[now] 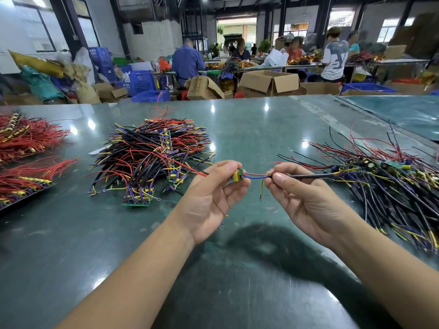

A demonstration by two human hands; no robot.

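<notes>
left hand [209, 195] pinched a small board [237, 176]; right hand [306, 200] pinched its black sleeve [308, 176], both above the bench [249, 129] middle.

Wire pile [152, 157] lies left, another pile [392, 186] right, on table [249, 129].

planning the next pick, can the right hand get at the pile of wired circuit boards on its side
Probably yes: the pile of wired circuit boards lies close beside the right hand, nothing between them, though it pinches the black cable.
</notes>
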